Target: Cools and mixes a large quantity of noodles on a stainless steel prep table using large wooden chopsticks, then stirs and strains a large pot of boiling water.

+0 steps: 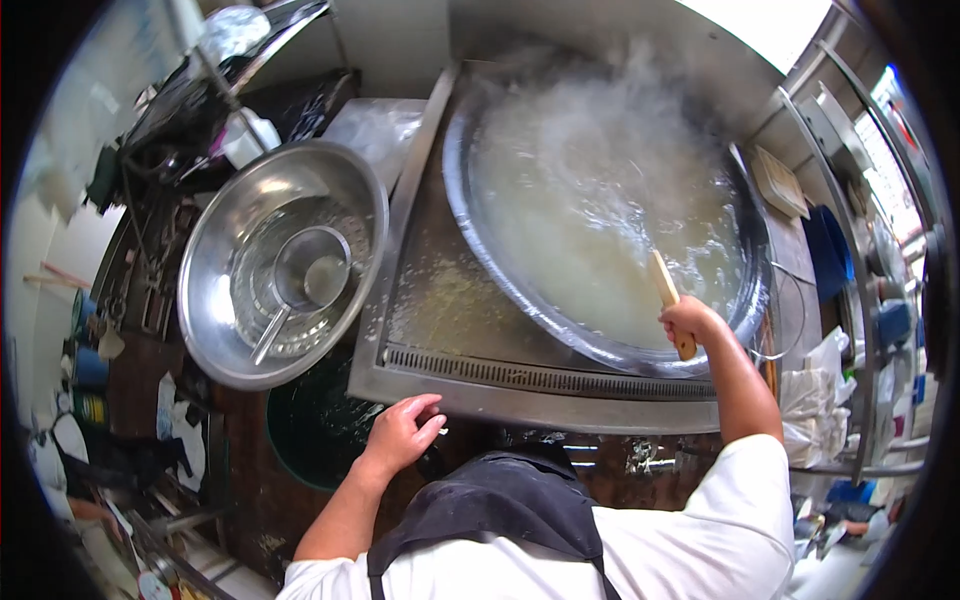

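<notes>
My right hand [691, 321] grips the flat wooden handle [666, 279] of a utensil. Its lower end dips into cloudy, steaming liquid [547, 217], where its shape is hidden. A very large round metal pan [499, 274] holds this liquid, and ripples spread around the utensil. Beside the near left corner of the steel cooking station [450, 405] hovers my left hand [405, 429], fingers loosely curled and thumb apart, holding nothing. A wide stainless steel basin [217, 262] stands left of the station. Inside it rests a long-handled metal dipper [311, 259].
A slotted drain channel [525, 379] runs along the station's front. Below the basin, a dark green round tub [300, 442] stands on the wet floor. To the right are a plastic container [780, 180], a blue bucket [829, 251], white bags [814, 409] and metal shelving [870, 315].
</notes>
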Demonstrator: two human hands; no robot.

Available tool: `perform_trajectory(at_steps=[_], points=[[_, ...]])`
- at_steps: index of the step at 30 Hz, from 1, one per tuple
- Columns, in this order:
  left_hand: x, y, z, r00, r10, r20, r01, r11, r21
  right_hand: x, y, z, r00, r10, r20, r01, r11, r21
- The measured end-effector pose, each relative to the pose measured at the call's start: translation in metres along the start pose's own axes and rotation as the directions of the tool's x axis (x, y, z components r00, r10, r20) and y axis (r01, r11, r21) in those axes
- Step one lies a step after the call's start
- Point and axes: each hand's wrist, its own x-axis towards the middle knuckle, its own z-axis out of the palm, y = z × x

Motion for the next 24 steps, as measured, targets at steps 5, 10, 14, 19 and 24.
perform_trajectory(at_steps=[5, 10, 14, 19, 24], points=[[-0.015, -0.007, -0.008, 0.994, 0.113, 0.010, -0.113, 0.993, 0.013, -0.073, -0.006, 0.045, 0.991, 0.010, 0.131, -0.044, 0.965, 0.260], [-0.032, -0.016, -0.017, 0.987, 0.148, 0.061, -0.147, 0.989, -0.015, -0.126, 0.030, 0.078, 0.907, -0.051, 0.419, -0.250, 0.734, 0.631], [-0.047, -0.027, -0.023, 0.982, 0.165, 0.088, -0.164, 0.986, -0.010, -0.180, 0.046, 0.119, 0.855, -0.184, 0.485, -0.329, 0.531, 0.781], [-0.060, -0.031, -0.029, 0.977, 0.171, 0.126, -0.170, 0.985, -0.016, -0.226, 0.051, 0.173, 0.905, -0.243, 0.350, -0.185, 0.517, 0.836], [-0.065, -0.029, -0.028, 0.962, 0.204, 0.183, -0.206, 0.979, -0.008, -0.260, 0.045, 0.218, 0.959, -0.219, 0.179, -0.030, 0.553, 0.833]])
